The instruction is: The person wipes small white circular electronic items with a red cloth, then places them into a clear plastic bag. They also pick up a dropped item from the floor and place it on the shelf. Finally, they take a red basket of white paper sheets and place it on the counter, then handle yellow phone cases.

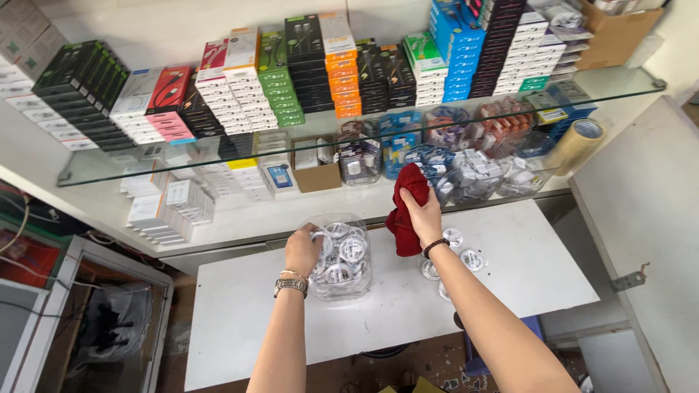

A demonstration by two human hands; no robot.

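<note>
My left hand [301, 249] grips the near side of a clear plastic jar [344, 256] full of small round white packets, which stands on the white table [240, 313]. My right hand [422, 215] is raised above the table and holds a dark red cloth [405, 211] that hangs down beside the jar. A few loose round packets [460, 255] lie on the table just right of my right forearm.
A glass shelf [218, 156] above carries stacked boxes of many colours [313, 69]. Beneath it sit a cardboard box [317, 173], clear bags of white parts [473, 175] and a roll of tape [577, 144]. A white panel [641, 233] stands at right.
</note>
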